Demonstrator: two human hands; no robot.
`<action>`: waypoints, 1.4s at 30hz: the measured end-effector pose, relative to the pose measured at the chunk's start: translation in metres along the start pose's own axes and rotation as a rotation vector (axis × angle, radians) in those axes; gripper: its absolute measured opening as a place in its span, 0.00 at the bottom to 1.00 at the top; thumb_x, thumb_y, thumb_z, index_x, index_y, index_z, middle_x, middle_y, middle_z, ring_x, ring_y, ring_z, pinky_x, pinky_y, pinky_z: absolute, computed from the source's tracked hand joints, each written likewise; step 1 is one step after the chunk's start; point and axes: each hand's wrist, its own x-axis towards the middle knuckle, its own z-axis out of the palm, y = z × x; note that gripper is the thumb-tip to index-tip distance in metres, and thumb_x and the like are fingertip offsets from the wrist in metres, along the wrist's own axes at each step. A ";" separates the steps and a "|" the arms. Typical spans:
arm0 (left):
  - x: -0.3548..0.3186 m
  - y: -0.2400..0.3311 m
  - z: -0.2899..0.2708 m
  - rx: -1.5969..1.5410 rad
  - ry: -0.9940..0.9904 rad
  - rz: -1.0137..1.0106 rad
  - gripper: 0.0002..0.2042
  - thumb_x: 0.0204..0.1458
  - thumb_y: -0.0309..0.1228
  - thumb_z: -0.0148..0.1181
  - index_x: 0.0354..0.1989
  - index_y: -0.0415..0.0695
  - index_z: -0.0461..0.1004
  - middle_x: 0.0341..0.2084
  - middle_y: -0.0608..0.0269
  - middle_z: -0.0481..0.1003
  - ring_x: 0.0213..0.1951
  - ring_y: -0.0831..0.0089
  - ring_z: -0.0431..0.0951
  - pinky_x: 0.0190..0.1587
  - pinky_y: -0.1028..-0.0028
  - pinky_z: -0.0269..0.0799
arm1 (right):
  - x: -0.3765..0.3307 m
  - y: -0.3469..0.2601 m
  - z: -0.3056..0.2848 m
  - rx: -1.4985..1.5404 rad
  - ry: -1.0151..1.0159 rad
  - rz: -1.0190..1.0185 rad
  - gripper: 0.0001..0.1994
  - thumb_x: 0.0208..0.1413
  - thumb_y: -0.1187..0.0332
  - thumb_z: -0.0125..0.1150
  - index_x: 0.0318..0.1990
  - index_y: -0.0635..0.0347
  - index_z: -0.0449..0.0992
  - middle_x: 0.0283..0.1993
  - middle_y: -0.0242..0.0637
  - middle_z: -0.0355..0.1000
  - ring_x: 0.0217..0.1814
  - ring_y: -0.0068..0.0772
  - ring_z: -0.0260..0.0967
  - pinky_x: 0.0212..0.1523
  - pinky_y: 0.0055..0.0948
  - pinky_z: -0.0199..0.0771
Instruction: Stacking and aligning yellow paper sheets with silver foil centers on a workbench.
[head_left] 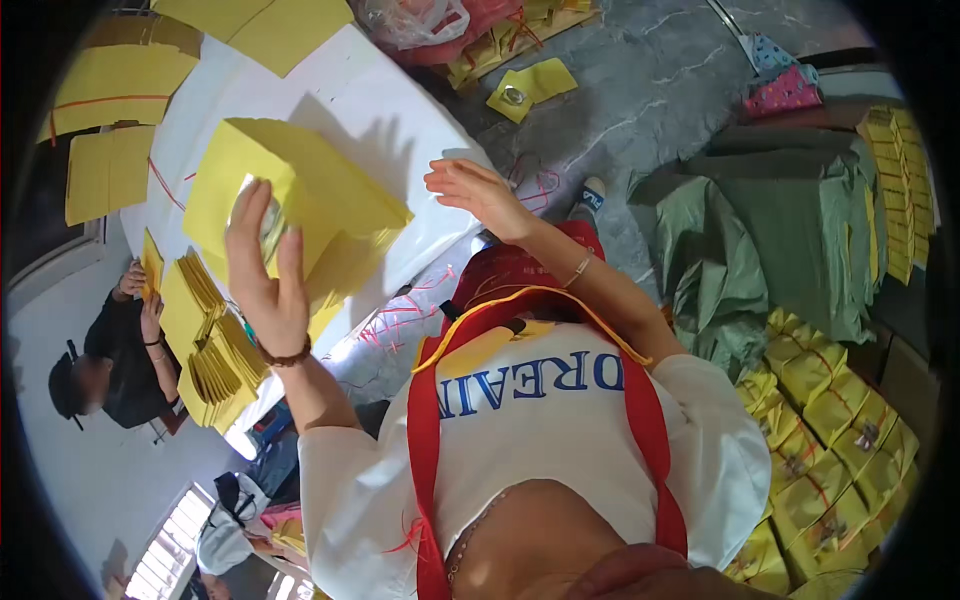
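1. The yellow paper (310, 175) is over the white desk (420, 110), at about 10 o'clock from the middle of the view. I take it as the centre of my clock. It carries a silver patch (272, 230), which is partly covered.
2. The left hand (262, 275) is at 7 o'clock, against the paper, with thumb and fingers apart around the patch. Whether it really pinches, I cannot tell.
3. The right hand (480, 195) is at 3 o'clock, spread almost flat, holding nothing and apart from the paper.
4. As only one hand touches the paper, its far side could swing or fold, because nothing there seems to brace it.
5. The patch could be rubbed or bent, if the fingers press too strongly.
6. More sheets (375, 248) are at 4 o'clock, near the desk's edge; a careless push could make them slide down.
7. Folded packs (205, 365) stand at 7 o'clock; the left forearm, passing near, could knock them over.
8. A red string (165, 185) at 9 o'clock could catch on the paper, if this is dragged that way.
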 end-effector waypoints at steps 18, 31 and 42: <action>0.032 0.049 0.302 0.591 -0.307 -0.317 0.22 0.47 0.46 0.56 0.51 0.53 0.69 0.56 0.56 0.62 0.60 0.56 0.55 0.53 0.42 0.44 | -0.142 -0.151 -0.423 -0.291 0.835 0.247 0.18 0.56 0.57 0.53 0.51 0.52 0.68 0.45 0.31 0.71 0.46 0.25 0.66 0.45 0.28 0.64; 0.046 0.063 0.311 0.755 -0.461 -0.460 0.24 0.42 0.45 0.60 0.50 0.52 0.70 0.56 0.60 0.63 0.63 0.60 0.51 0.57 0.41 0.38 | -0.055 -0.115 -0.448 -0.315 0.509 0.439 0.18 0.57 0.56 0.52 0.51 0.51 0.68 0.45 0.28 0.70 0.46 0.24 0.66 0.43 0.29 0.65; 0.100 0.057 0.422 0.481 -0.459 -0.349 0.23 0.43 0.46 0.58 0.50 0.56 0.70 0.60 0.57 0.57 0.64 0.49 0.45 0.56 0.37 0.35 | -0.022 -0.103 -0.506 -0.186 0.804 0.530 0.16 0.55 0.56 0.53 0.49 0.50 0.69 0.42 0.28 0.71 0.42 0.22 0.66 0.41 0.29 0.64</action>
